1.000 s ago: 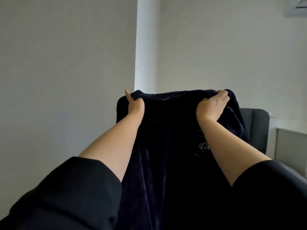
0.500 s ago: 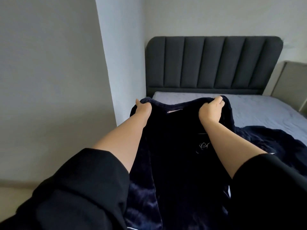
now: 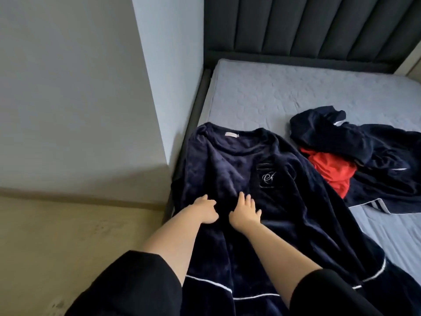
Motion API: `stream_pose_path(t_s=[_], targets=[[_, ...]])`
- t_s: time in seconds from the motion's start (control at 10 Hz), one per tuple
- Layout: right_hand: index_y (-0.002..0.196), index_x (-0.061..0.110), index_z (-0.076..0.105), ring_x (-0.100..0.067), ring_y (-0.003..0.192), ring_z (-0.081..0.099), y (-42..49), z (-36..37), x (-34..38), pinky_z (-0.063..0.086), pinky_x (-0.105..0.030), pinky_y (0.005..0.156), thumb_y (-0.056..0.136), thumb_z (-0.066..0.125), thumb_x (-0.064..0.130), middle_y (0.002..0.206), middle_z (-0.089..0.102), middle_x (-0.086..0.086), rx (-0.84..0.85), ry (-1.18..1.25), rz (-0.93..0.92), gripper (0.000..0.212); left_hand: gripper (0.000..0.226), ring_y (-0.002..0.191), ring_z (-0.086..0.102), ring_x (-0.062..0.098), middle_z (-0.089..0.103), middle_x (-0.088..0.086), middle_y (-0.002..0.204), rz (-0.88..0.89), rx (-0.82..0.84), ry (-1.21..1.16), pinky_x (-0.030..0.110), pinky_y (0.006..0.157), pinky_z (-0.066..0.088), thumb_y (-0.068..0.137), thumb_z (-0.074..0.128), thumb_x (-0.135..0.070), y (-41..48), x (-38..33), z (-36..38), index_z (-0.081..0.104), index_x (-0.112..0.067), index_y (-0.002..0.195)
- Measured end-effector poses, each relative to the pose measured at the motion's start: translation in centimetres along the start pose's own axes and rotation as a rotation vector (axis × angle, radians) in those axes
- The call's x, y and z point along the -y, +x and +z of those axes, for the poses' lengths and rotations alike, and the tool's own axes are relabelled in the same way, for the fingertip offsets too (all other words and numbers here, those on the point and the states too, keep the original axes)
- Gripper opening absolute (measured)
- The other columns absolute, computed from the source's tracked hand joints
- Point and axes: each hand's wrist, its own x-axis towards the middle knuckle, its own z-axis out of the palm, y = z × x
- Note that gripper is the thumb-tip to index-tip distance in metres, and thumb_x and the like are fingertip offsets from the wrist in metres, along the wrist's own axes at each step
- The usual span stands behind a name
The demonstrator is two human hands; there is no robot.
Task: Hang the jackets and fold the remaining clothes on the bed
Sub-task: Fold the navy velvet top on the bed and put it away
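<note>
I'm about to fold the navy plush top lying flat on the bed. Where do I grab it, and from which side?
Probably pinch the left-side shoulder corner of the dark navy plush top with the left hand, coming from the bed's left edge. The top lies flat, collar toward the dark padded headboard, and that corner sits free at the edge of the grey mattress.

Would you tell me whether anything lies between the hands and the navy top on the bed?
Nothing visible does: the left hand and right hand both rest directly on the navy top; the clothes pile lies further right.
</note>
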Motion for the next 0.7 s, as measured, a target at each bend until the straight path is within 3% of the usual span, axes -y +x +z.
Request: stream_pose_path(t_s=[0.1,0.2,0.3,0.4,0.5,0.6,0.7], targets=[[0.150,0.017,-0.010,-0.021,0.146,-0.009,-0.5,4.6,-2.1,0.002,-0.049,0.115,0.099,0.027,0.038,0.158,-0.011,-0.008,-0.040,-0.159,-0.033,0.066,0.075,0.145,-0.013,0.023,-0.015,0.004,0.158,-0.015,-0.046,0.171,0.057,0.113,0.005,0.087,0.054,-0.044,0.1,0.6,3.5,0.015,-0.030,0.149],[0.149,0.016,-0.012,-0.022,0.145,-0.012,0.3,6.4,-2.8,-0.001,-0.049,0.115,0.098,0.023,0.042,0.158,-0.014,-0.009,-0.063,-0.206,-0.048,0.067,0.069,0.145,-0.013,0.023,-0.014,0.006,0.157,0.027,-0.170,0.226,0.059,0.111,0.009,0.083,0.061,-0.025,0.0,1.0,5.2,0.027,-0.029,0.143],[0.149,0.015,-0.013,-0.023,0.145,-0.014,1.7,7.2,-2.6,-0.003,-0.051,0.114,0.096,0.024,0.042,0.157,-0.016,-0.011,-0.042,-0.230,-0.025,0.070,0.051,0.145,-0.003,0.023,-0.004,0.006,0.158,0.098,-0.325,0.237,0.054,0.111,0.020,0.080,0.060,-0.006,-0.3,2.7,5.9,0.044,-0.020,0.127],[0.149,0.014,-0.014,-0.025,0.144,-0.016,2.5,7.3,-2.4,-0.003,-0.053,0.113,0.095,0.024,0.043,0.156,-0.018,-0.013,-0.013,-0.256,-0.004,0.072,0.031,0.142,0.010,0.026,0.006,0.009,0.158,0.202,-0.418,0.428,0.044,0.097,0.035,0.086,0.052,-0.001,-0.6,5.4,4.8,0.054,-0.010,0.115],[0.148,0.015,-0.016,-0.026,0.144,-0.017,2.7,6.9,-2.3,-0.004,-0.053,0.113,0.094,0.023,0.044,0.156,-0.020,-0.013,0.031,-0.271,0.009,0.073,0.034,0.139,0.020,0.029,0.009,0.010,0.158,0.180,-0.510,0.722,0.043,0.101,0.030,0.095,0.039,-0.009,-0.4,8.6,1.9,0.057,-0.008,0.124],[0.148,0.015,-0.016,-0.026,0.144,-0.017,2.6,6.7,-2.2,-0.004,-0.053,0.113,0.094,0.022,0.044,0.156,-0.020,-0.013,0.046,-0.275,0.013,0.073,0.044,0.144,0.005,0.031,0.000,0.007,0.159,-0.167,-0.529,0.881,0.055,0.112,0.010,0.100,0.029,-0.016,-0.9,13.0,-1.8,0.037,-0.013,0.143],[0.148,0.015,-0.016,-0.026,0.144,-0.017,2.5,6.6,-2.0,-0.004,-0.053,0.113,0.094,0.022,0.046,0.156,-0.019,-0.013,0.049,-0.290,0.018,0.073,0.048,0.145,-0.009,0.030,-0.012,0.003,0.158,-0.552,-0.511,0.752,0.058,0.112,0.003,0.100,0.028,-0.020,-2.4,17.1,-4.5,0.027,-0.019,0.148]])
